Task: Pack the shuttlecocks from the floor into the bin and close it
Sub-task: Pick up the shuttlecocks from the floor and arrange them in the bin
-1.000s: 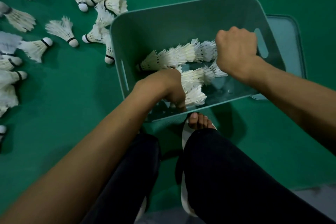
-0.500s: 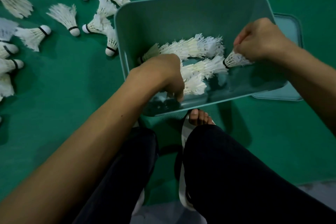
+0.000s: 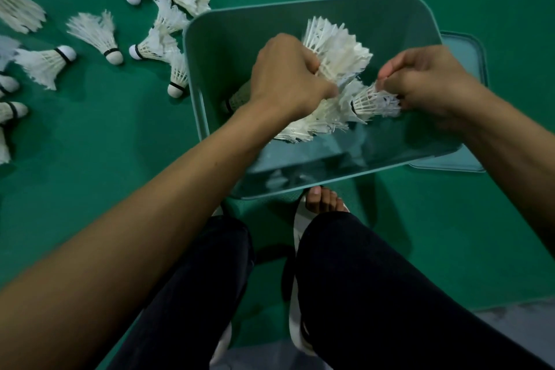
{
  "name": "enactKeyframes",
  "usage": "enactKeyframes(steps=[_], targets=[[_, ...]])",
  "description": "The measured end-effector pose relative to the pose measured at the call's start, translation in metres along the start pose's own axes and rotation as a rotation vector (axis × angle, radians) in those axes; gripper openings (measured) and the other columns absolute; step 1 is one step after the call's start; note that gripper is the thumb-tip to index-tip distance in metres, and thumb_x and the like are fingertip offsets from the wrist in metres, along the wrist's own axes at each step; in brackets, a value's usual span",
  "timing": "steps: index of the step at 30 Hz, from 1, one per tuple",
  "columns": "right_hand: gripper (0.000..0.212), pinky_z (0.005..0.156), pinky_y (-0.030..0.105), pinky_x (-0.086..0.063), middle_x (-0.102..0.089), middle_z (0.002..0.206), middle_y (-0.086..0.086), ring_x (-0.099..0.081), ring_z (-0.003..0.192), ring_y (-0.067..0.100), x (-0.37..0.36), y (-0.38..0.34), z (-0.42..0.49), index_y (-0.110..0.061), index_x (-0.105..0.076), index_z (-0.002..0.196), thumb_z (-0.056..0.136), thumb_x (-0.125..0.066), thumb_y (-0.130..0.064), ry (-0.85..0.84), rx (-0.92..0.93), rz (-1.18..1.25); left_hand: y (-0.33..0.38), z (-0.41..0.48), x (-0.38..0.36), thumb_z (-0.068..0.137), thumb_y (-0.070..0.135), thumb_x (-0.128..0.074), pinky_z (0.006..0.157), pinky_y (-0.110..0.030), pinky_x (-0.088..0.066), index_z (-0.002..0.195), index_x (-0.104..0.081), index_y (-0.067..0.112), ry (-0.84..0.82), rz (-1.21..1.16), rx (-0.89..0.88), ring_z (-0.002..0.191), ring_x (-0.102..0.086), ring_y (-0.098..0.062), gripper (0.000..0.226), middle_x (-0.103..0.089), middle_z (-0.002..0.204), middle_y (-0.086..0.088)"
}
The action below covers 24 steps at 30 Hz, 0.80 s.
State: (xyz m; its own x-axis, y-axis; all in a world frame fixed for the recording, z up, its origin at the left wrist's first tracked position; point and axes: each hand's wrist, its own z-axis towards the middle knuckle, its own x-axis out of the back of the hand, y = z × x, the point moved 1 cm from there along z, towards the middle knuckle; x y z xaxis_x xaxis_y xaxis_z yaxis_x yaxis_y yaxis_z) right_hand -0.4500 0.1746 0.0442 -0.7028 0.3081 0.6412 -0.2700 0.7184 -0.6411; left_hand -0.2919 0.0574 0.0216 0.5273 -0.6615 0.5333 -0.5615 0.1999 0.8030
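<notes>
head: teal bin (image 3: 390, 18) on green floor (image 3: 450, 234). left grip (image 3: 285, 78) curled round nested stack (image 3: 339, 51) of white feather shuttlecocks over bin; right grip (image 3: 426, 84) pinches single shuttlecock (image 3: 372, 102) by feathers. loose shuttlecocks (image 3: 96, 36), black-banded white corks, lie on floor left of bin.

Arms: your left forearm (image 3: 150, 219) and right forearm (image 3: 516, 159) are bare right to the frame edge.
Grips: your left grip (image 3: 285, 75) and right grip (image 3: 426, 81) are bare hands.
Legs: you wear dark trousers (image 3: 375, 294), probably black, though the light is dim.
Right foot: a white sandal (image 3: 295, 309) with a dark strap, toes (image 3: 322, 200) uncovered at its front.
Left foot: only a white sliver of the other sandal (image 3: 222, 342) shows.
</notes>
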Motion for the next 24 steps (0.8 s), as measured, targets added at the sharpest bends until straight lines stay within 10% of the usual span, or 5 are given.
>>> enactKeyframes(steps=[4,12,24], targets=[[0.020,0.048,0.020,-0.040,-0.059,0.069,0.008,-0.049,0.053,0.013,-0.001,0.003,-0.002,-0.011,-0.063,0.084,0.088,-0.063,0.009,-0.019,0.121,0.088,-0.001,0.014,-0.018,0.074,0.029,-0.090,0.062,-0.033,-0.057,0.046,-0.045,0.018,-0.029,-0.159,0.111,0.040,-0.029,-0.014,0.054,-0.034,0.040,0.006],[0.012,0.065,0.033,-0.044,-0.063,0.070,0.008,-0.055,0.067,0.021,-0.010,0.010,-0.006,-0.003,-0.064,0.096,0.089,-0.064,0.005,0.001,0.330,0.072,-0.004,0.017,-0.038,0.068,0.026,-0.085,0.041,-0.020,-0.027,0.041,-0.041,0.019,0.043,-0.020,0.034,0.034,-0.024,-0.009,0.052,-0.031,0.035,0.010],[0.012,0.075,0.025,-0.053,-0.067,0.067,-0.004,-0.065,0.071,0.018,-0.011,0.009,-0.012,-0.022,-0.068,0.080,0.078,-0.061,-0.012,0.266,0.267,-0.320,-0.006,0.019,-0.034,0.064,0.031,-0.080,0.039,-0.016,-0.026,0.039,-0.033,0.017,0.062,0.206,-0.111,0.034,-0.019,-0.011,0.055,-0.022,0.033,0.009]])
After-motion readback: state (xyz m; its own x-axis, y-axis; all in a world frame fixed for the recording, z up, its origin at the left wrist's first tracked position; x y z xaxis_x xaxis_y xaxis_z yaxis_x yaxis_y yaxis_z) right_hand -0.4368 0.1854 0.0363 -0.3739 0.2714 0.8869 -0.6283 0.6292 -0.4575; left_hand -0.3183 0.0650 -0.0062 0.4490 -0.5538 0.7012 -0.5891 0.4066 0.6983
